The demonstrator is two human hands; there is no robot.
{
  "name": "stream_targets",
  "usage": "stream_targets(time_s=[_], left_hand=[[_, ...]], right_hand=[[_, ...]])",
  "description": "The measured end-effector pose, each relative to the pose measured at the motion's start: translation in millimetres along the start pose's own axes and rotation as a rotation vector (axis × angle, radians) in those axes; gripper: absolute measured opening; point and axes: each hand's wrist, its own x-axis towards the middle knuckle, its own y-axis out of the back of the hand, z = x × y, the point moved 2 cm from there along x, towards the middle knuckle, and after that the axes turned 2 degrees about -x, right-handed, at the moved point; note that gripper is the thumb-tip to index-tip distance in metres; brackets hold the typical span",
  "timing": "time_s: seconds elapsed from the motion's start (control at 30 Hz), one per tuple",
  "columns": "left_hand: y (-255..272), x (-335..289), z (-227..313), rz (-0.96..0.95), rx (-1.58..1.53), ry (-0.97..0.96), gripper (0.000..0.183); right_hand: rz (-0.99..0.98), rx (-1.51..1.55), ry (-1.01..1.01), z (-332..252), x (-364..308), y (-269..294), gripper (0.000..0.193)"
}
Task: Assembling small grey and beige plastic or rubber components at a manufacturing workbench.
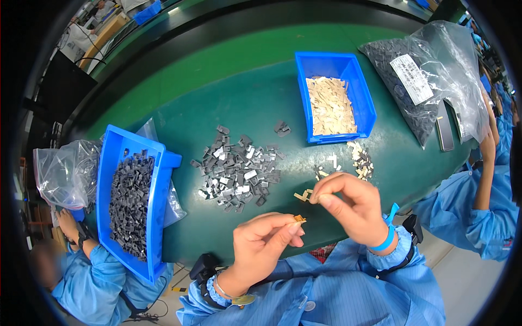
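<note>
In the head view, the left hand (261, 239) pinches a small amber piece (299, 219) between thumb and fingers; the right hand (354, 209), just beyond it to the right, has thumb and forefinger pressed together, and whether anything is between them I cannot tell. The amber piece could slip, given so little surface to grip, and perhaps get lost among the cream strips (303, 195) just past the right fingertips. It looks thin and narrow, with a pale lower edge; the fingers hide the rest.
</note>
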Motion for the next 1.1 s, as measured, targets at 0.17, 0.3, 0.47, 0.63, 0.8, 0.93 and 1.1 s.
stream_targets(time_s=[0.17, 0.3, 0.47, 0.63, 0.8, 0.93, 1.1], left_hand=[[3, 2, -2, 0.067, -0.229, 0.059, 0.013], [2, 2, -1, 0.096, -0.213, 0.073, 0.014], [2, 1, -3, 0.056, -0.223, 0.100, 0.015], [3, 5, 5, 0.100, -0.024, -0.111, 0.014], [6, 4, 4, 0.167, 0.017, -0.165, 0.011], [3, 3, 6, 0.258, 0.084, -0.247, 0.011], [3, 2, 4, 0.243, 0.137, -0.280, 0.011]], right_hand=[[-0.107, 0.336, -0.323, -5, -7, -10, 0.010], [-0.118, 0.256, -0.208, -4, -6, -16, 0.011], [-0.123, 0.179, -0.173, -3, -5, -15, 0.009], [-0.186, 0.067, -0.166, -9, 0, -12, 0.008], [-0.157, 0.142, -0.266, -6, -2, -15, 0.010], [-0.144, 0.265, -0.292, -3, -6, -20, 0.011], [-0.101, 0.332, -0.316, -2, -6, -27, 0.013]])
